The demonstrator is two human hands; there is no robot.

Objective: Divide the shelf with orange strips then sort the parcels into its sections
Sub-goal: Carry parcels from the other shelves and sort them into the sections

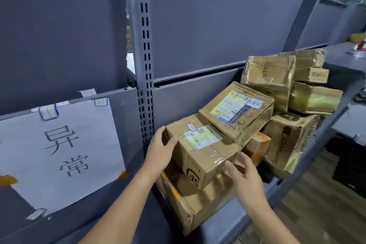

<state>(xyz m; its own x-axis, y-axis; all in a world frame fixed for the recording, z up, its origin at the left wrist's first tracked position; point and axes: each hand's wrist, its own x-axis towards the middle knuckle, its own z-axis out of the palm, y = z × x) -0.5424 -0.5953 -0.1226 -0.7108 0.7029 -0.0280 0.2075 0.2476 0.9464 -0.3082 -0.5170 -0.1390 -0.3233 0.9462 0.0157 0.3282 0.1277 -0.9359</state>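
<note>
Several brown cardboard parcels are piled on the grey metal shelf (223, 222). The nearest small parcel (200, 150), with a white label on top, rests on a larger box (190, 202). My left hand (159, 152) lies flat against the small parcel's left end, fingers spread. My right hand (245, 176) hovers at its right front corner, fingers apart, not clearly touching it. Behind it a labelled parcel (237, 113) leans tilted. Orange tape pieces (9, 180) hold the corners of a white sign.
The white paper sign (59, 150) with black characters hangs on the left back panel. A slotted upright post (144, 55) divides the bays. More boxes (271, 79) stack at the right, one printed with a brand name (291, 142). Wooden floor (316, 214) lies at the lower right.
</note>
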